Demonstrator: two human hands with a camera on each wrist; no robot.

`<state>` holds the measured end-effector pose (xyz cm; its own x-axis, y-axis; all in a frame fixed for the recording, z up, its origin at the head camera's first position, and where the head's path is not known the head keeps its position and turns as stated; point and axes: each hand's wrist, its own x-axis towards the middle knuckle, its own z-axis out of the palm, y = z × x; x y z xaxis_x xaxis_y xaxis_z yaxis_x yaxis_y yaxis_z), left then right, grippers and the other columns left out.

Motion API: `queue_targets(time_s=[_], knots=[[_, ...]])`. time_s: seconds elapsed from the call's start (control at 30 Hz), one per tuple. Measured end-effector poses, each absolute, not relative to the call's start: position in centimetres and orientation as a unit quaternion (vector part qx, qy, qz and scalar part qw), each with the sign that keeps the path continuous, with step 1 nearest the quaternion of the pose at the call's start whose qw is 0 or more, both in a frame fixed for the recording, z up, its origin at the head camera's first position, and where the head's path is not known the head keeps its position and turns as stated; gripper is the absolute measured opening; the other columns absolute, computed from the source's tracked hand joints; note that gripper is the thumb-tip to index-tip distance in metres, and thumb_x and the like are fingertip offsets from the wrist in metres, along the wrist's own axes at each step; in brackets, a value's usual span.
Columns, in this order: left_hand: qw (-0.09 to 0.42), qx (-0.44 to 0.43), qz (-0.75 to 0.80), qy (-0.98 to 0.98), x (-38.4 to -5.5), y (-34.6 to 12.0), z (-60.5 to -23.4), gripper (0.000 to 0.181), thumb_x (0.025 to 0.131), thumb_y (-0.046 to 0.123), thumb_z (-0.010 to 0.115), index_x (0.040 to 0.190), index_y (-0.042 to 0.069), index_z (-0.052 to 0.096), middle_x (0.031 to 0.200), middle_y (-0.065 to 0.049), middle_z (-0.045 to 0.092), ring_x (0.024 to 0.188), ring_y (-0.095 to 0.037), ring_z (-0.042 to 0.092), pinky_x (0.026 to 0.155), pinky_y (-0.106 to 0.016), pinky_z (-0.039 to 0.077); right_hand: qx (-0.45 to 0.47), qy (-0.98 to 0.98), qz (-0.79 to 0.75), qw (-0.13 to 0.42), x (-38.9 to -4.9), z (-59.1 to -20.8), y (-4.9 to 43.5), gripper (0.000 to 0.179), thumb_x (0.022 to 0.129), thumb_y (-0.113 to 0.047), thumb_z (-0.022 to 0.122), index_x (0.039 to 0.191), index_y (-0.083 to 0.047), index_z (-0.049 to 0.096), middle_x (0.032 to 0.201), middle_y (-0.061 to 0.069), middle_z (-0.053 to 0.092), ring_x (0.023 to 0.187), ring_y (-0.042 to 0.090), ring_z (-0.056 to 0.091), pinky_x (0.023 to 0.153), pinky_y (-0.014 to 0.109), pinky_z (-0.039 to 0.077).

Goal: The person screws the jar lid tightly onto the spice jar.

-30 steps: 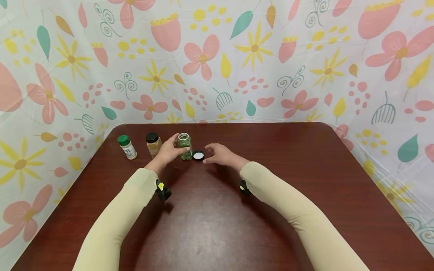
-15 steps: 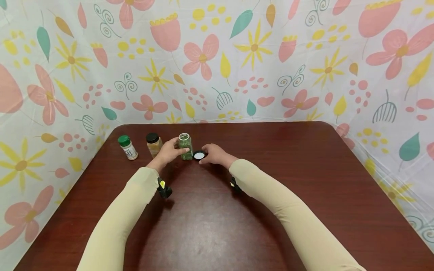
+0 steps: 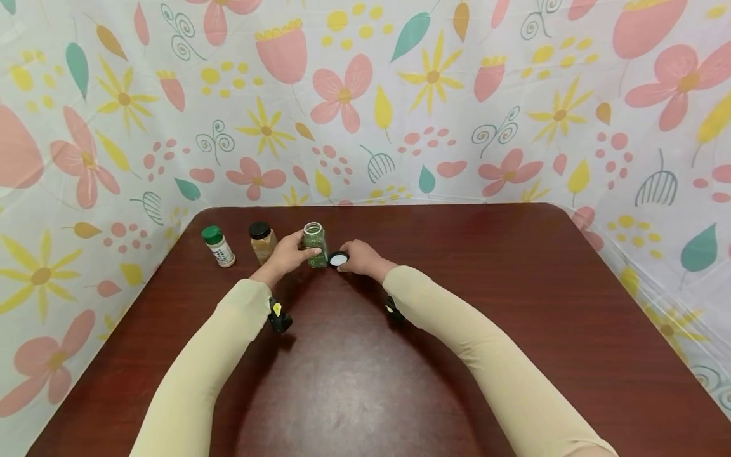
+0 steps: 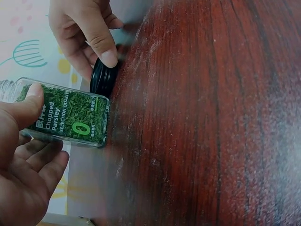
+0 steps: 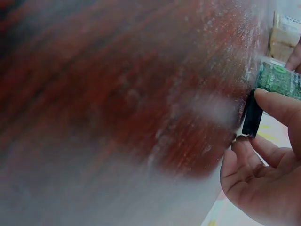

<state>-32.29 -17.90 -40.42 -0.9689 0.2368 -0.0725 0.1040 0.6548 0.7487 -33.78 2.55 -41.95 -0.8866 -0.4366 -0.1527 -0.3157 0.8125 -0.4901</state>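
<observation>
My left hand [image 3: 285, 255] grips an uncapped glass jar of chopped parsley [image 4: 70, 113] with the thumb across its label side. The jar stands upright near the back of the table, its open white-rimmed mouth facing up. Just to its right, my right hand [image 3: 363, 259] pinches a black screw lid [image 3: 339, 259] by the edge between thumb and fingers. White shows on the lid's upturned inner face. From the right wrist view, the thumb presses on one side of the lid [image 5: 253, 115] and fingers meet the other. The left hand's far fingers are partly hidden behind the jar in the head view.
Left of the parsley jar stands a black-capped jar [image 3: 263, 241] of tan contents, close to the left hand. Farther left is a white-labelled shaker with a green cap [image 3: 219, 247]. A flower-patterned cloth [image 3: 400, 114] hangs behind the dark wooden table [image 3: 485, 285].
My right hand has moved left onto the black lid and its fingers have closed at the lid's edge. The left hand keeps its hold on the parsley jar.
</observation>
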Motion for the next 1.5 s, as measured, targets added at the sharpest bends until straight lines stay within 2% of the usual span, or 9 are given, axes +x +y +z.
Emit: queue_targets(time_s=[0.23,0.4,0.63,0.83,1.17,1.5], knots=[[0.078,0.098,0.397,0.909,-32.3,-17.7,-40.5,0.066,0.103,0.022,0.064,0.158,-0.001,0.035,0.149,-0.025,0.055,0.141,-0.039,0.052,0.115,-0.052,0.045,-0.186,0.927,-0.298,0.128,-32.9,-41.7,4.2,0.048,0.096,-0.018,0.071,0.137,0.002,0.058,0.138,0.02,0.063,0.124,0.032,0.062,0.105,0.043,0.051],[0.084,0.094,0.404,0.906,-32.1,-17.9,-40.5,0.067,0.102,0.022,0.065,0.158,0.0,0.035,0.15,-0.025,0.054,0.143,-0.039,0.05,0.114,-0.053,0.045,-0.185,0.913,-0.339,0.129,-31.7,-41.1,5.6,0.049,0.097,-0.02,0.071,0.138,0.002,0.056,0.14,0.02,0.062,0.126,0.032,0.061,0.105,0.044,0.051],[0.088,0.101,0.396,0.909,-31.8,-18.1,-40.0,0.067,0.101,0.022,0.066,0.158,0.001,0.037,0.149,-0.025,0.055,0.141,-0.04,0.052,0.113,-0.053,0.047,-0.189,0.91,-0.351,0.117,-30.5,-40.2,7.1,0.048,0.097,-0.02,0.071,0.137,0.001,0.056,0.133,0.019,0.065,0.116,0.03,0.064,0.099,0.042,0.052],[0.093,0.104,0.398,0.907,-31.3,-17.4,-40.1,0.069,0.1,0.022,0.068,0.157,-0.002,0.036,0.148,-0.026,0.055,0.14,-0.04,0.053,0.111,-0.052,0.048,-0.185,0.913,-0.347,0.108,-29.6,-39.8,8.1,0.047,0.096,-0.022,0.072,0.136,-0.001,0.058,0.129,0.018,0.067,0.114,0.029,0.064,0.097,0.043,0.052],[0.103,0.124,0.382,0.91,-30.1,-15.5,-40.6,0.065,0.096,0.026,0.073,0.15,0.001,0.048,0.138,-0.022,0.065,0.131,-0.037,0.061,0.105,-0.049,0.052,-0.179,0.906,-0.373,0.088,-28.0,-39.6,11.1,0.048,0.093,-0.021,0.077,0.133,-0.001,0.06,0.12,0.017,0.068,0.104,0.027,0.066,0.09,0.04,0.055],[0.104,0.136,0.393,0.904,-29.5,-14.1,-40.2,0.065,0.094,0.024,0.076,0.148,-0.001,0.049,0.138,-0.021,0.065,0.13,-0.036,0.062,0.106,-0.047,0.053,-0.191,0.896,-0.394,0.081,-26.7,-38.1,13.0,0.047,0.093,-0.02,0.076,0.134,-0.002,0.061,0.118,0.017,0.068,0.107,0.029,0.066,0.093,0.043,0.056]])
